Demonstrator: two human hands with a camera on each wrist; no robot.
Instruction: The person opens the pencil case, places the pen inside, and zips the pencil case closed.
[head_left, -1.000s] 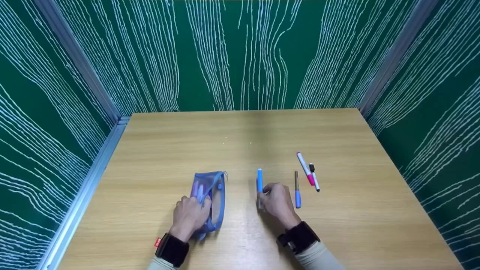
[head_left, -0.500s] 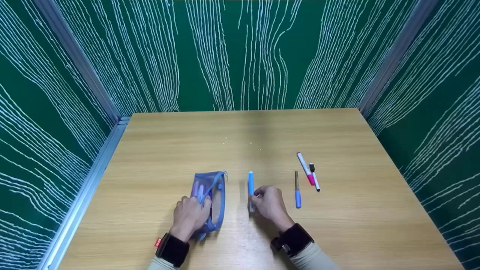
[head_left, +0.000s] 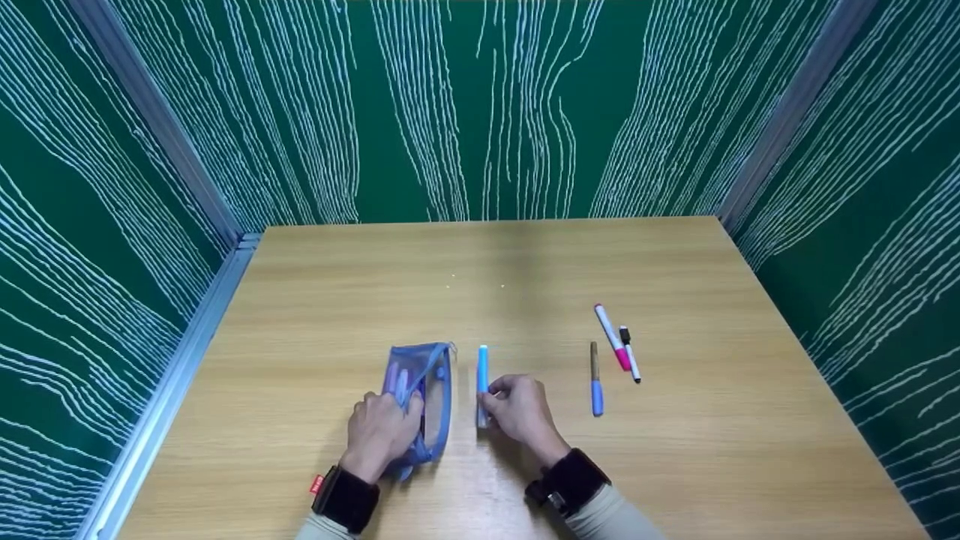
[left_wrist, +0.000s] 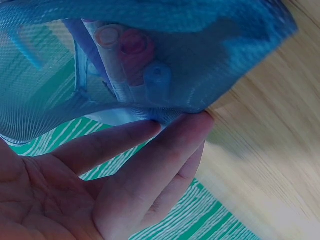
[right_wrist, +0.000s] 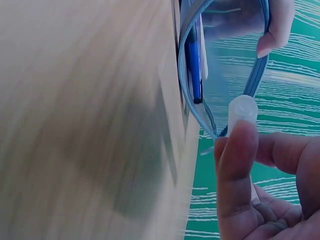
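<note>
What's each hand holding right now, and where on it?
The right hand pinches the blue marker at its lower, near end. The left hand grips the blue mesh pouch along its near edge by the opening.

The mesh pencil pouch (head_left: 420,390) was translucent blue. The marker (head_left: 482,369) beside it was light blue with a clear end. The counter (head_left: 480,277) was pale wood grain. The booth walls (head_left: 480,105) were dark green, streaked with wavy white lines.
</note>
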